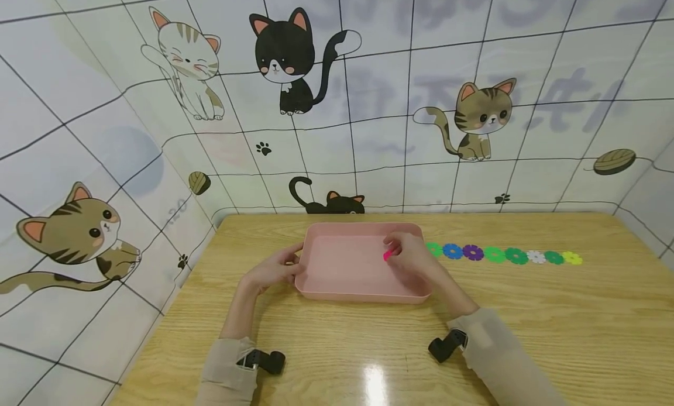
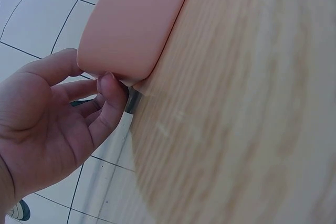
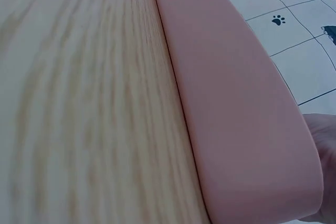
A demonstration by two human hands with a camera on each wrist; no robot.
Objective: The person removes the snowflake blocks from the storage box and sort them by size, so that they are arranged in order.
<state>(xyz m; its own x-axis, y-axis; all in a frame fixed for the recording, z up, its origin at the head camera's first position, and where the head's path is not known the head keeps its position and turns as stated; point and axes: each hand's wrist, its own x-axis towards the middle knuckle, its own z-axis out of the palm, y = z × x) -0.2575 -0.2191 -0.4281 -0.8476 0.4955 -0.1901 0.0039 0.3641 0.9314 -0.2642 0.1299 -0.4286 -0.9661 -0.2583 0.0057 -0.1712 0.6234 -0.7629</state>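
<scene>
A shallow pink tray [image 1: 342,265] lies on the wooden table. My left hand [image 1: 271,270] holds it at its left side; in the left wrist view, the curled fingers of that hand [image 2: 63,106] meet the tray's corner [image 2: 131,35]. Over the tray's right part, my right hand [image 1: 413,254] pinches a small bright pink plastic disc [image 1: 388,255], mostly covered by the fingers. The right wrist view has the tray's outer wall [image 3: 231,103] in front, with only a bit of the right hand [image 3: 323,166] behind it.
To the right of the tray, several flower-shaped plastic discs [image 1: 495,254] form a row in green, blue, purple, white and yellow. A white sheet with cartoon cats [image 1: 379,119] stands behind the wooden table [image 1: 337,347] and at its left.
</scene>
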